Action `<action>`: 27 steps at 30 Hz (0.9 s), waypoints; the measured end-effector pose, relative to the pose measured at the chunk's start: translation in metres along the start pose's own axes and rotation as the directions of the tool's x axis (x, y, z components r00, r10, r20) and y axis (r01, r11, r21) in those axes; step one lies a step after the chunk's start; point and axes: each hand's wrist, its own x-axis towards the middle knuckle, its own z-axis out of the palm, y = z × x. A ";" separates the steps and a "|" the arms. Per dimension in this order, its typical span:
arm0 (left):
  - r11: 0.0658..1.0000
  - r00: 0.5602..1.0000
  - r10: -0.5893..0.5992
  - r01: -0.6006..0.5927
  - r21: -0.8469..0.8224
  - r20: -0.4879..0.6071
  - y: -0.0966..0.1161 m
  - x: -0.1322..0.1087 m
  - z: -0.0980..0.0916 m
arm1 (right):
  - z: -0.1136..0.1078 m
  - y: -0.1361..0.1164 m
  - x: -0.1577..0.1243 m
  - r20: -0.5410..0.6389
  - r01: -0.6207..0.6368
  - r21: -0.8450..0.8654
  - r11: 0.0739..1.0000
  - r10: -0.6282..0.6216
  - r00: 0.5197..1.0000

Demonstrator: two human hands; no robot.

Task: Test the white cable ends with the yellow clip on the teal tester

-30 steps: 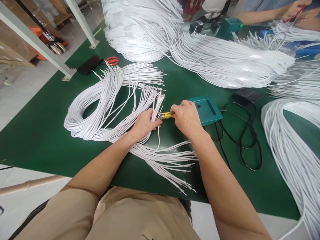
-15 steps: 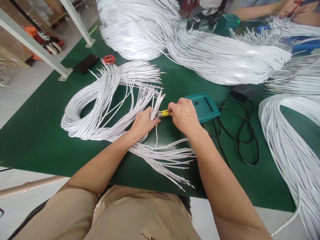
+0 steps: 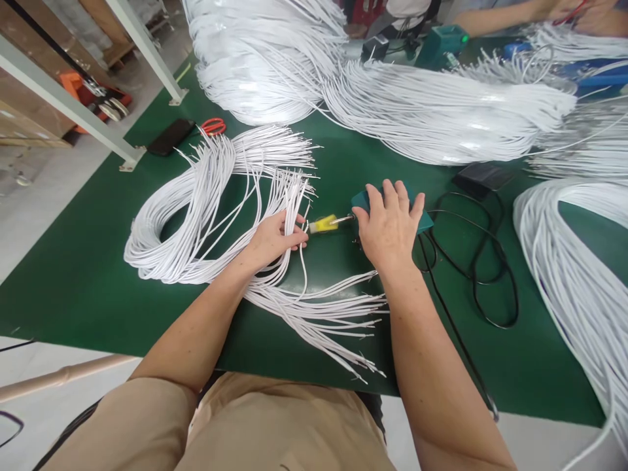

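My left hand [image 3: 277, 241] is closed around a small bunch of white cables [image 3: 293, 208] near their ends. One single cable [image 3: 303, 265] hangs down beside its fingertips. Just right of those fingers is a yellow piece [image 3: 324, 224] with a pale tip, and a thin metal rod runs from it toward the green box [image 3: 422, 224]. Whether the fingertips touch the tip I cannot tell. On top of that box lies my right hand [image 3: 387, 226], flat with its fingers spread, hiding most of it. The looped cable bundle [image 3: 152, 245] rests left of my left hand.
Large white cable bundles [image 3: 441, 111] cover the back, and another [image 3: 564, 261] curves down the right side. A black cord [image 3: 510, 288] coils right of the box. A phone [image 3: 171, 136] and red-handled scissors [image 3: 214, 126] lie at back left. Another person's arm [image 3: 500, 23] is across the table.
My right hand has let go of the yellow piece, moved right and opened flat over the green box. My left hand still grips the cables, slightly further left. The metal rod now shows.
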 end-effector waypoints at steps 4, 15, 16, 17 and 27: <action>0.997 0.998 0.059 -0.059 -0.048 0.004 0.004 -0.001 -0.006 | -0.011 -0.004 -0.001 -0.030 0.009 0.161 0.987 -0.004 1.000; 0.959 0.985 0.132 -0.098 -0.264 0.113 0.006 -0.006 -0.002 | -0.032 -0.037 -0.008 0.039 -0.030 0.721 0.693 0.003 0.999; 0.955 0.982 0.146 -0.108 -0.277 0.121 0.006 -0.006 -0.002 | -0.032 -0.037 -0.008 0.077 -0.073 0.753 0.654 0.023 0.997; 0.950 0.978 0.162 -0.120 -0.288 0.128 0.006 -0.006 -0.001 | -0.031 -0.038 -0.008 0.123 -0.123 0.789 0.602 0.041 0.992; 0.941 0.954 0.248 -0.195 -0.275 0.171 0.001 -0.006 -0.001 | -0.033 -0.047 -0.004 0.469 -0.458 0.851 0.257 0.020 0.883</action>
